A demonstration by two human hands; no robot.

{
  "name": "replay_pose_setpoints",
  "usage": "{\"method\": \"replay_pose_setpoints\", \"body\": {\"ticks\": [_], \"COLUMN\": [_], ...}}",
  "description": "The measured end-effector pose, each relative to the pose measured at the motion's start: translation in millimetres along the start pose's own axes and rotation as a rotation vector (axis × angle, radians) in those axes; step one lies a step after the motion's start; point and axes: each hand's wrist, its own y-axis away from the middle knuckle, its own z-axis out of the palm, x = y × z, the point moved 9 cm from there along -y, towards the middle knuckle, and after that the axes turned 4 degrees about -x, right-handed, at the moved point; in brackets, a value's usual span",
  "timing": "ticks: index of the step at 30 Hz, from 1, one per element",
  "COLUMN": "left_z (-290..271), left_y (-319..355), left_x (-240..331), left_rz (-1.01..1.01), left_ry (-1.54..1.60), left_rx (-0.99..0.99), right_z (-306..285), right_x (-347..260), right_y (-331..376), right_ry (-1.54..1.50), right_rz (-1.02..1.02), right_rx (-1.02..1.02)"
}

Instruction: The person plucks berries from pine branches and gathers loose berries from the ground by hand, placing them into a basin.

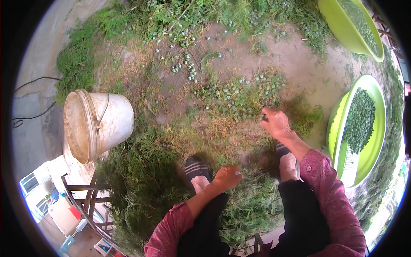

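Note:
Beyond my feet, a patch of small pale-green seed cones (252,92) lies scattered among evergreen sprigs and brown bits on the ground. My right hand (276,122) hovers at the near right side of this patch, fingers curled together with a small dark bit at their tips, too small to name. Near my left shin, above loose green sprigs (252,205), is my left hand (227,177). Its fingers are bent and pressed together, and whatever they hold, if anything, is hidden.
A dirty white bucket (113,118) lies tipped on its side at the left. On the right stands a lime-green basin (381,141) with many green cones and a white slotted piece inside; another green basin (327,19) is farther off. Cut evergreen branches (145,188) pile around.

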Motion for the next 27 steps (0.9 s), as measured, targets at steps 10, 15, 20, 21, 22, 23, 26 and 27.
{"method": "replay_pose_setpoints", "body": {"ticks": [10, 15, 20, 21, 22, 23, 26, 27], "left_z": [-18, -54, -59, -56, -56, -56, -52, -49], "left_y": [-1, 3, 2, 3, 6, 8, 6, 4], "left_x": [13, 32, 33, 28, 26, 27, 28, 28], "left_rz": [-0.01, -0.108, -0.062, -0.067, -0.068, -0.062, -0.094, -0.101], "left_ry": [0.083, 0.914, 0.948, 0.96, 0.991, 0.983, 0.965, 0.997], "left_rx": [-0.014, 0.221, 0.173, 0.177, 0.213, 0.21, 0.153, 0.132], "right_z": [4, 12, 13, 17, 21, 18, 16, 23], "right_x": [-18, -70, -105, -105, -108, -109, -109, -104], "right_y": [10, 39, 51, 52, 52, 53, 55, 56], "right_ry": [-0.107, -0.489, -0.481, -0.491, -0.512, -0.512, -0.614, -0.629], "right_rz": [-0.047, -0.173, -0.305, -0.309, -0.303, -0.303, -0.294, -0.29], "right_rx": [0.037, -0.152, -0.208, -0.225, -0.254, -0.244, -0.309, -0.35]}}
